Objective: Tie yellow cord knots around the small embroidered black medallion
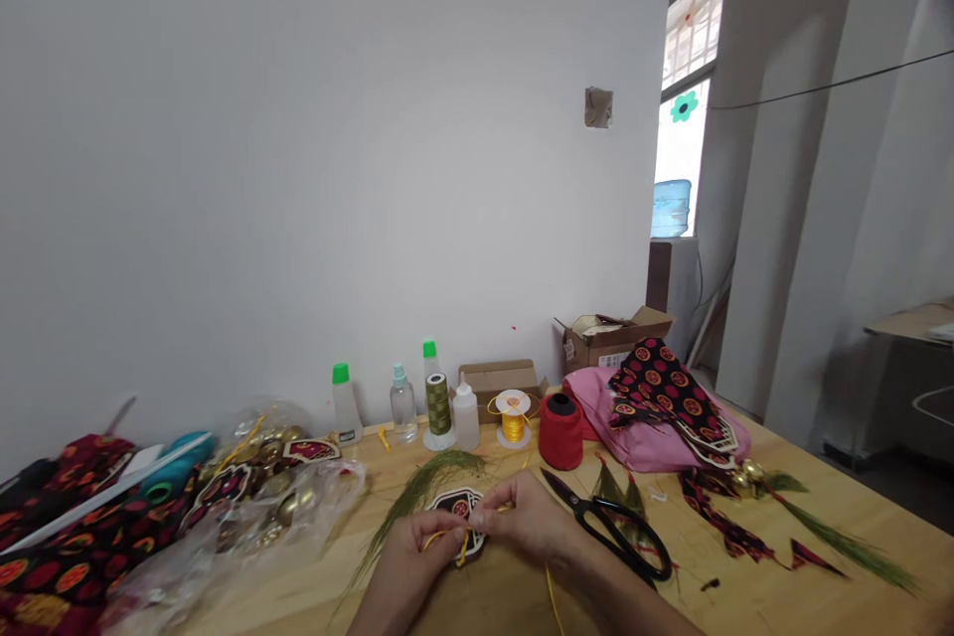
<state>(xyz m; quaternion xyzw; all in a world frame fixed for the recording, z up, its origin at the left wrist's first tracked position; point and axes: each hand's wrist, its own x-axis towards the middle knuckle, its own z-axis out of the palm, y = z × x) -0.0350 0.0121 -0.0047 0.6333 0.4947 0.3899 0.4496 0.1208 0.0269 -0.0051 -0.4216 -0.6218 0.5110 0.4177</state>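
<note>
My left hand [427, 552] and my right hand [526, 519] meet low in the middle of the view, fingertips pinched close together. Both are closed on a thin yellow cord [553, 596], whose loose end trails down below my right hand. Just behind my fingers lies a dark patterned ornament piece [447, 509] with a pale edge, partly hidden by the hands. Green tassel threads [406, 492] fan out to its left. Black-handled scissors [611, 527] lie beside my right hand, with dark green tassels [622, 487] behind them.
A yellow cord spool [514, 422], red thread cone [560, 432], green thread spool [438, 412] and several bottles [466, 415] stand along the wall. Patterned cloth [663, 388] rests on pink fabric [588, 388] at right. Plastic bags with gold bells [287, 502] lie left.
</note>
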